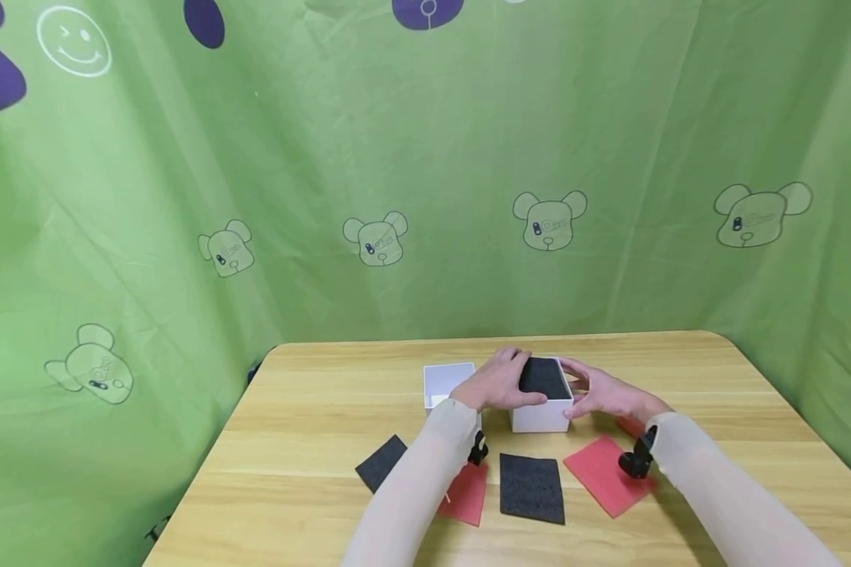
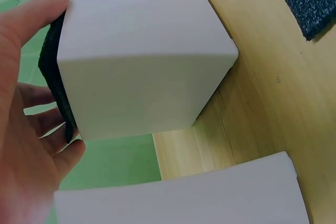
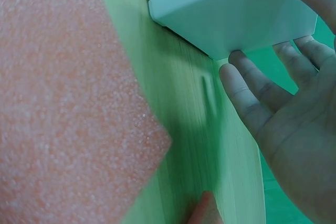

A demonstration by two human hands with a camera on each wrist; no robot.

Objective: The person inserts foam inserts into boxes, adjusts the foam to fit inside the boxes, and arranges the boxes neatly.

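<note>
A white box [image 1: 541,417] stands on the table with a black foam sheet [image 1: 543,376] at its open top. In the left wrist view the sheet [image 2: 52,61] bulges a little out of the white box [image 2: 126,93]. My left hand [image 1: 498,382] spans this sheet, thumb near the front edge and fingers on the far left side. At the box's right side, my right hand [image 1: 606,391] holds the wall, its thumb by the front corner. The right wrist view shows its fingertips [image 3: 239,80] along the lower edge of the box [image 3: 236,19].
A second white box [image 1: 448,376], open at the top, stands just left. Nearer lie a black foam sheet [image 1: 380,463], a red one [image 1: 471,496], another black one [image 1: 532,488] and another red one [image 1: 605,472]. A red piece [image 1: 629,426] shows by the right wrist.
</note>
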